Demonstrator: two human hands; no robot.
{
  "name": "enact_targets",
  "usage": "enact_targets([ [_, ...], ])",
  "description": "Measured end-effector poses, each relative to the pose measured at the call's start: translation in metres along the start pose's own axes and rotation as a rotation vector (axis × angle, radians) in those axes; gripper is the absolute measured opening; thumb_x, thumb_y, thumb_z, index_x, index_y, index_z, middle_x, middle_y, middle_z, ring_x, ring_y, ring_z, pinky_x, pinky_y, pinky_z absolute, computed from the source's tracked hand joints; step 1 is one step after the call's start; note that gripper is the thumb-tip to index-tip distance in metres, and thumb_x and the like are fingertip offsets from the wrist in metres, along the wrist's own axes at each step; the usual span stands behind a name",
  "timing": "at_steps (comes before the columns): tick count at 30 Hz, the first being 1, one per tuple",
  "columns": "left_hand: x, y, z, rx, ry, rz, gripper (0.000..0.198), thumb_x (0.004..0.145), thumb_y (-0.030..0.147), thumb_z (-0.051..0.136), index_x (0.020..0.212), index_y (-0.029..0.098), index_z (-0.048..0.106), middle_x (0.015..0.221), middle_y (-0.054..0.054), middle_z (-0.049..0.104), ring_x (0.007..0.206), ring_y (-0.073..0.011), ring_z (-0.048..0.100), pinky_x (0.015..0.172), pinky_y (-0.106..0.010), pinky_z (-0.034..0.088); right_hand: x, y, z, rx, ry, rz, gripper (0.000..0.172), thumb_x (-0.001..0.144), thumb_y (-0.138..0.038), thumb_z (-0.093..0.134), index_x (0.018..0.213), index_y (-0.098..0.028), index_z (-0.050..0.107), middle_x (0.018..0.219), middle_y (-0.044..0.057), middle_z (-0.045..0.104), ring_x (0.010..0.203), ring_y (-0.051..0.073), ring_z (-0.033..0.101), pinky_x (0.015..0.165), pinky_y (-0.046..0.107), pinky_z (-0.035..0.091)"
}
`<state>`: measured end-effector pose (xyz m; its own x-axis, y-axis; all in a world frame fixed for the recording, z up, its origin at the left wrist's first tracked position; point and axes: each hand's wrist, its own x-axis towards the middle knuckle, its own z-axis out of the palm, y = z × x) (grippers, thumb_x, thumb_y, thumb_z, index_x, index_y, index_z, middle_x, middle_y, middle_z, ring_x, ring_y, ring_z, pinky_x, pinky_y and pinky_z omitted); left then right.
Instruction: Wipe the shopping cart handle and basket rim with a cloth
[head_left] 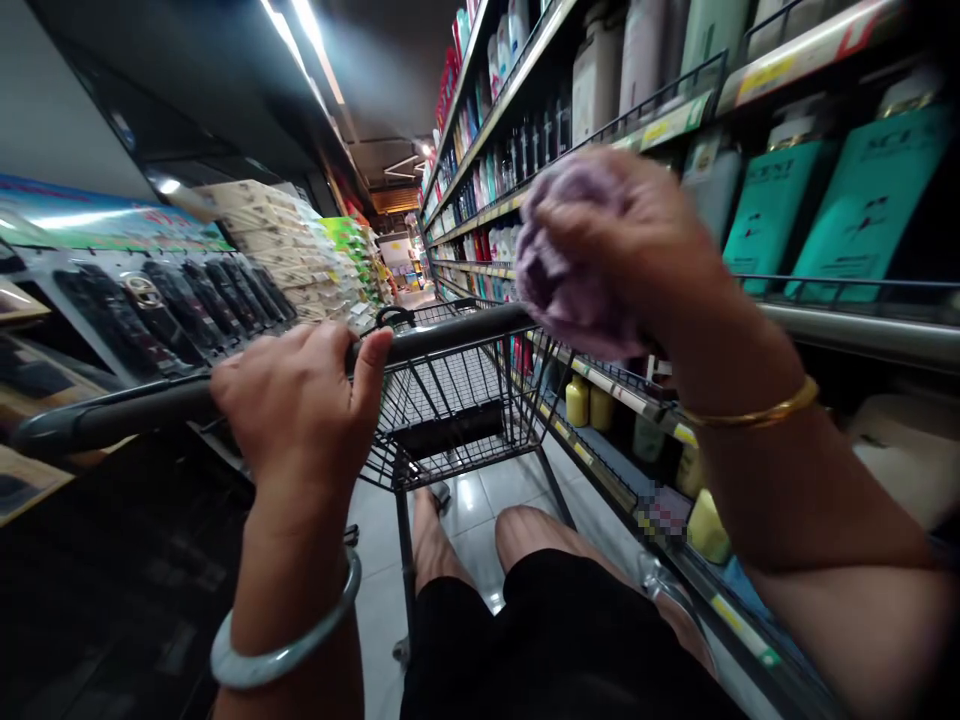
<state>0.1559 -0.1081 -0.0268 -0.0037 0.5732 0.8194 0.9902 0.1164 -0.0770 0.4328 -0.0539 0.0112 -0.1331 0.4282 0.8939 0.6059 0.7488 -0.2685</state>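
Note:
My left hand is closed round the black handle bar of a wire shopping cart. A pale jade bangle sits on that wrist. My right hand is raised in front of the right-hand shelves, its fingers closed on a soft purple bundle, a sponge or cloth, I cannot tell which. A gold bangle circles the right wrist. My legs in black shorts show below the cart.
Shelves of bottles and teal boxes run along the right, with yellow bottles low down. A display of dark packaged goods and stacked tissue packs line the left. A narrow tiled aisle runs ahead.

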Motion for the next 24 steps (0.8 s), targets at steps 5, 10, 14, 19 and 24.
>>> enact_targets([
  [5,0.0,-0.002,0.0,0.055,0.004,0.015,0.067,0.1,0.071,0.015,0.086,0.024,0.061,0.094,-0.012,0.069,0.089,-0.0322,0.055,0.075,-0.043,0.022,-0.003,-0.022,0.025,-0.315,0.012,-0.093,0.043,0.097,-0.052,0.066,0.134,-0.029,0.065,0.143,0.011,0.058,0.124,0.032,0.061,0.102,0.05,0.053],
  [10,-0.001,-0.001,-0.003,0.001,-0.006,0.022,0.072,0.099,0.073,0.014,0.089,0.023,0.065,0.095,-0.013,0.069,0.09,-0.0322,0.056,0.077,-0.044,0.024,-0.034,-0.029,0.03,-0.436,-0.121,-0.381,0.065,0.086,-0.071,0.071,0.133,-0.028,0.064,0.148,0.014,0.056,0.133,0.039,0.054,0.102,0.053,0.051],
  [14,-0.002,0.001,-0.004,-0.145,0.007,-0.004,0.065,0.097,0.073,0.024,0.089,0.026,0.069,0.093,-0.013,0.068,0.098,-0.0353,0.057,0.082,-0.047,0.028,-0.029,-0.011,0.014,-0.347,-0.171,-0.359,0.062,0.08,-0.049,0.081,0.134,-0.025,0.062,0.144,0.014,0.06,0.125,0.035,0.059,0.095,0.046,0.054],
  [19,-0.002,0.006,-0.006,-0.215,-0.005,-0.032,0.063,0.097,0.073,0.027,0.09,0.027,0.07,0.096,-0.014,0.069,0.103,-0.037,0.058,0.086,-0.049,0.03,0.02,0.006,0.015,-0.112,-0.422,-0.196,0.037,0.08,-0.034,0.074,0.114,-0.02,0.07,0.099,0.003,0.074,0.081,0.016,0.063,0.072,0.031,0.053],
  [24,-0.003,0.006,-0.006,-0.141,-0.013,-0.019,0.062,0.1,0.068,0.023,0.09,0.026,0.067,0.1,-0.015,0.071,0.103,-0.0364,0.061,0.086,-0.05,0.032,0.013,-0.048,0.061,-0.228,-0.224,-0.227,0.036,0.085,-0.03,0.069,0.12,-0.022,0.065,0.107,0.005,0.074,0.088,0.021,0.067,0.076,0.033,0.052],
])
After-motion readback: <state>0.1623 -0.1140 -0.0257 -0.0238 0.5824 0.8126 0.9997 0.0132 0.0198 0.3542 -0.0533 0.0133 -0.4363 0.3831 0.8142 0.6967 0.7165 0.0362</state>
